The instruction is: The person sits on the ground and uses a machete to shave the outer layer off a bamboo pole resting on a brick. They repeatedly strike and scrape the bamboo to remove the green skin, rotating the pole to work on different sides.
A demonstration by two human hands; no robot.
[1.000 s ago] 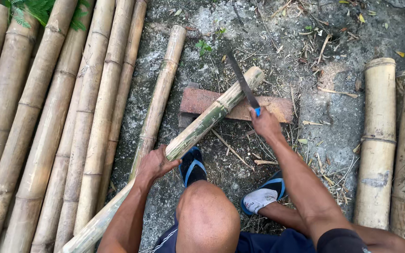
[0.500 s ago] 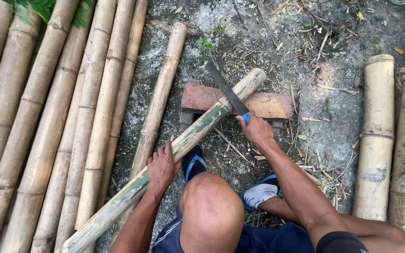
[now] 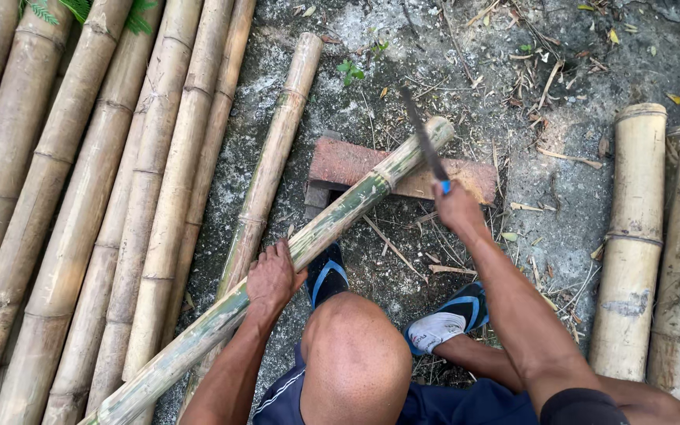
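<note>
A: Looking at the big things first, what lies around the person?

B: A row of thick bamboo poles (image 3: 80, 205) fills the left side, and two fatter cut lengths (image 3: 631, 236) lie at the right edge. One loose pole (image 3: 273, 157) lies between the row and the work.

A: And the piece being worked?

B: A green bamboo pole (image 3: 308, 244) runs slantwise from near left to far right, its far end resting on a red brick (image 3: 348, 161). The left hand (image 3: 271, 277) is pressed flat on top of it near the middle, fingers curled loosely over it.

A: The other hand?

B: The right hand (image 3: 456, 206) is clenched on the blue handle of a long knife (image 3: 423, 138). The blade stands over the pole's far end, just above the brick.

A: Different from half a second ago?

B: Yes. The blade then lay slanted across the pole lower down; now it is lifted and points away. The left hand has slid a little nearer to the body along the pole.

A: Any packages, labels or signs?

B: Only blue sandals (image 3: 326, 271) on the feet and dry leaves on the ground.
</note>
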